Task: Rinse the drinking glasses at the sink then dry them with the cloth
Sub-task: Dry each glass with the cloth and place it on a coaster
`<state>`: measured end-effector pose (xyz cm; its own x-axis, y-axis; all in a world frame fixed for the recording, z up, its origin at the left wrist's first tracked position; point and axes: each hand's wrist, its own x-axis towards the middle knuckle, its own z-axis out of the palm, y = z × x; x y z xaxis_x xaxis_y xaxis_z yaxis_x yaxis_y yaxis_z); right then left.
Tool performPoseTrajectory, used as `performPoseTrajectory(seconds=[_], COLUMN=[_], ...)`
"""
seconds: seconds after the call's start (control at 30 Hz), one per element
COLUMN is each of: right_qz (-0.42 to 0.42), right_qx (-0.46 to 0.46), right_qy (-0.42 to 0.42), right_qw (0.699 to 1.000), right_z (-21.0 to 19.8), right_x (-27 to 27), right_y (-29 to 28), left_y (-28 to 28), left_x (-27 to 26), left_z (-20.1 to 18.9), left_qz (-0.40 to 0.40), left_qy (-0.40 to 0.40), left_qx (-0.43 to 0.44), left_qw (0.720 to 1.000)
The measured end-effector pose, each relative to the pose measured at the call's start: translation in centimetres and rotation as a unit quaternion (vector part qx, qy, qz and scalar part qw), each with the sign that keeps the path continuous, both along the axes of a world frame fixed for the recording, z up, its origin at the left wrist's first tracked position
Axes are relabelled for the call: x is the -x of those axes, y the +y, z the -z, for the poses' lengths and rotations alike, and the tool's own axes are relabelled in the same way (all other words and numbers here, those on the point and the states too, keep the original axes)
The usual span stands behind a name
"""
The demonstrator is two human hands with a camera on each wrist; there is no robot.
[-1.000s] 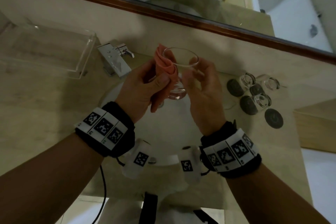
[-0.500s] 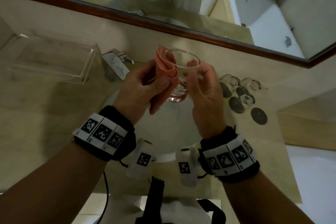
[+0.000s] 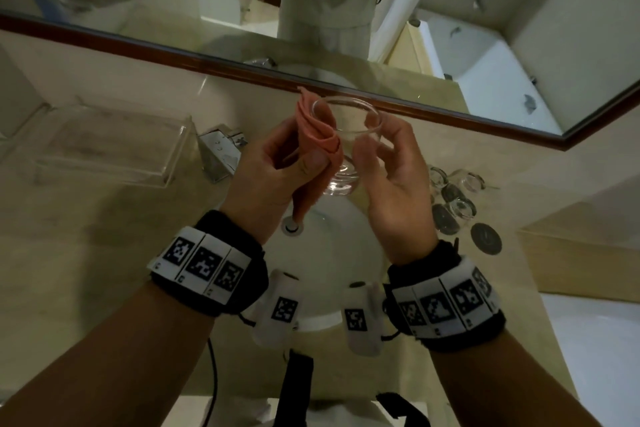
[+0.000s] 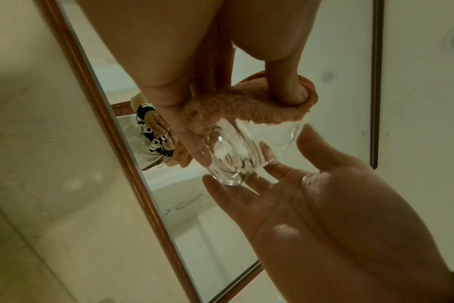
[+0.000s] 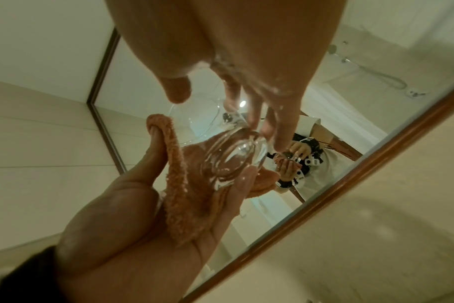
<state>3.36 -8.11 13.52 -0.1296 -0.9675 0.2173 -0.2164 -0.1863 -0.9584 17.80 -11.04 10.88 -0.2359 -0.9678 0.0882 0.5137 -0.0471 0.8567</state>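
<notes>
- Since a second ago: both hands and the drinking glass (image 3: 346, 144) sit much as before above the sink (image 3: 332, 253); the head view has tipped up, so more mirror (image 3: 450, 28) shows.
- Writing: none legible; the wristbands (image 3: 204, 265) carry black-and-white square code tags only.
- Left hand (image 3: 266, 173): grip pinches the pink cloth (image 3: 317, 135), thumb pressing it against the outside of the glass, a fold tucked over the rim into the mouth; cloth tail hangs down toward the drain.
- Right hand (image 3: 391, 191): grip curled lightly round the glass wall, fingertips (image 5: 254, 121) on its far side, thumb near the rim.
- Glass: clear, held in the air over the basin, mouth tilted away toward the mirror, base toward the person.
- Other glasses (image 3: 457, 198): cluster with dark round coasters (image 3: 486, 238) toward the right edge of the tabletop (image 3: 104, 253).
- Tap (image 3: 221, 152): back edge, left of the basin, beside a clear tray (image 3: 114, 146).
</notes>
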Motion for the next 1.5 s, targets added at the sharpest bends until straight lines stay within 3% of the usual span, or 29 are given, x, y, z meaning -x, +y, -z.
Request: performPoseTrajectory(seconds=[0.13, 0.33, 0.57, 0.7, 0.87, 1.0, 1.23, 1.4, 1.5], right_qz=[0.02, -0.016, 0.015, -0.041, -0.076, -0.038, 0.033, 0.03, 0.011], right_qx=[0.035, 0.022, 0.032, 0.03, 0.023, 0.031, 0.048, 0.102, 0.144], right_qy=[-0.001, -0.097, -0.069, -0.133, -0.015, 0.062, 0.116, 0.312, 0.402], right_qw=[0.999, 0.995, 0.997, 0.99, 0.997, 0.997, 0.992, 0.944, 0.904], right_z=[-1.5, -1.7, -3.1, -3.4, -2.3, -1.9, -3.3, -4.2, -3.5], right_x=[0.1, -0.4, -0.8, 0.0, 0.4, 1.2, 2.5, 2.7, 2.7], right_y=[-0.7, -1.4, -1.1, -1.0, -0.5, -0.5, -1.2, -1.1, -1.8], left_y=[-0.5, -1.4, -1.2, -1.0, -0.2, -0.1, -1.3, -2.0, -2.1], left_x=[-0.2, -0.7, -0.2, 0.0, 0.3, 0.0, -0.4, -1.2, -1.2], left_z=[-1.4, -2.7, -3.7, -3.8, -3.8, -4.0, -3.6, -3.6, -3.2], left_qz=[0.011, -0.007, -0.007, 0.012, 0.053, 0.087, 0.097, 0.084, 0.098], left_qy=[0.015, -0.01, -0.034, -0.024, 0.022, 0.046, 0.05, 0.128, 0.091], left_qx=[0.028, 0.065, 0.081, 0.071, 0.025, -0.039, -0.159, -0.209, -0.19], left_qw=[0.999, 0.998, 0.996, 0.997, 0.998, 0.994, 0.981, 0.966, 0.973])
